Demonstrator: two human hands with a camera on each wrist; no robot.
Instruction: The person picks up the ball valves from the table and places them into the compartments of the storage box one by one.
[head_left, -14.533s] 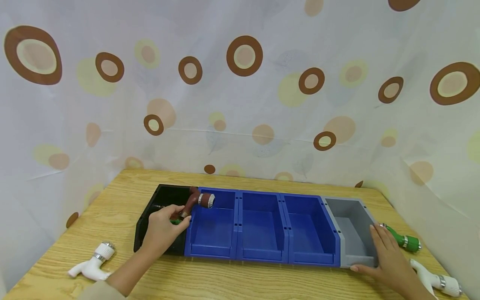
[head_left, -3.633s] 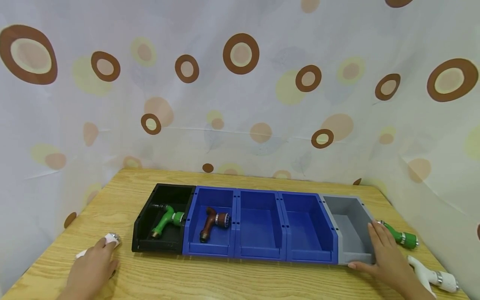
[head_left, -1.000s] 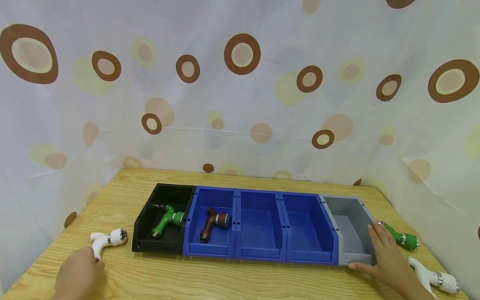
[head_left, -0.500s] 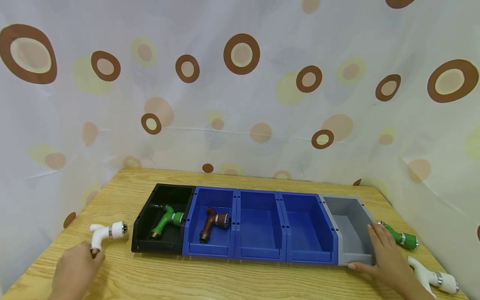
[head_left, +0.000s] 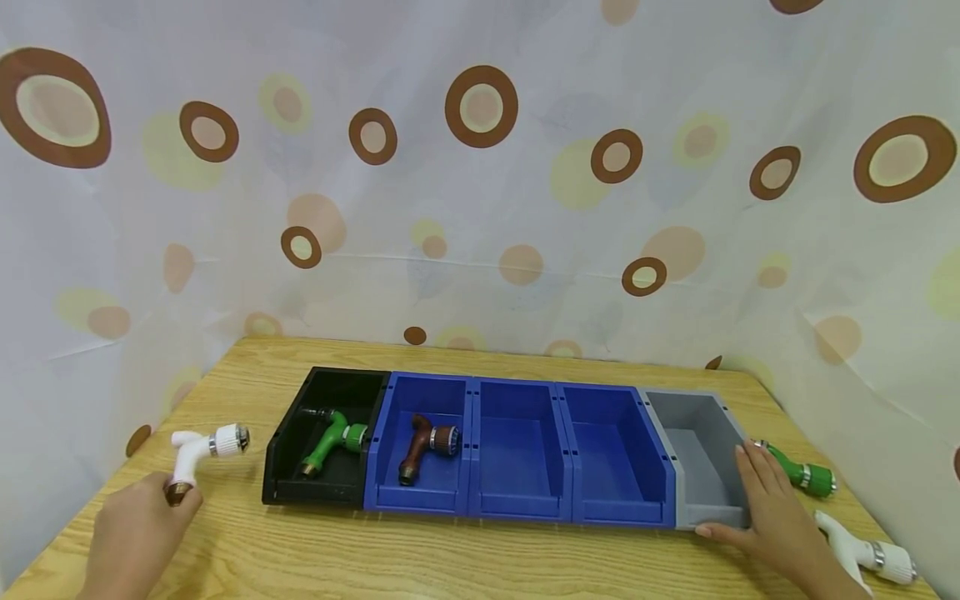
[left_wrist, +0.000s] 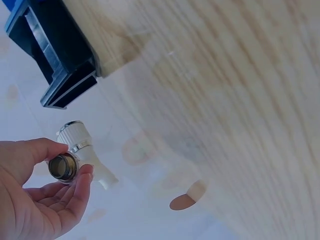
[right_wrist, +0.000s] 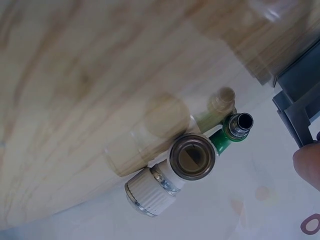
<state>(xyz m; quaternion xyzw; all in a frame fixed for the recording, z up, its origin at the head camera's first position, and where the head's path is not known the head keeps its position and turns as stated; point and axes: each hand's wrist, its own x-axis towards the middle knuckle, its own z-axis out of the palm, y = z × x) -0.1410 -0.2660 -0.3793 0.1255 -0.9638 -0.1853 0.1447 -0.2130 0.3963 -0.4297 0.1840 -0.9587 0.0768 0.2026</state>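
My left hand (head_left: 138, 533) pinches a white tap (head_left: 191, 457) by its threaded brass end, at the left of the table in front of the black bin. The tap's ribbed white knob points right. In the left wrist view, thumb and fingertips sit around the brass thread (left_wrist: 63, 166), its open end facing the camera. My right hand (head_left: 780, 521) rests on the grey bin (head_left: 712, 518), fingers extended over its right wall and thumb at its front edge. Beside that hand lie a green tap (head_left: 810, 477) and another white tap (head_left: 862, 554).
A black bin (head_left: 281, 467), three blue bins (head_left: 521, 508) and the grey one stand side by side in a row. A green tap (head_left: 326, 446) lies in the black bin, a brown tap (head_left: 420, 450) in the leftmost blue one. A patterned curtain (head_left: 480, 208) hangs behind the table (head_left: 450, 558).
The brown tap went from my left hand into the leftmost blue bin. My left hand then took the white tap off the table, turned it and raised it slightly. My right hand stayed put.
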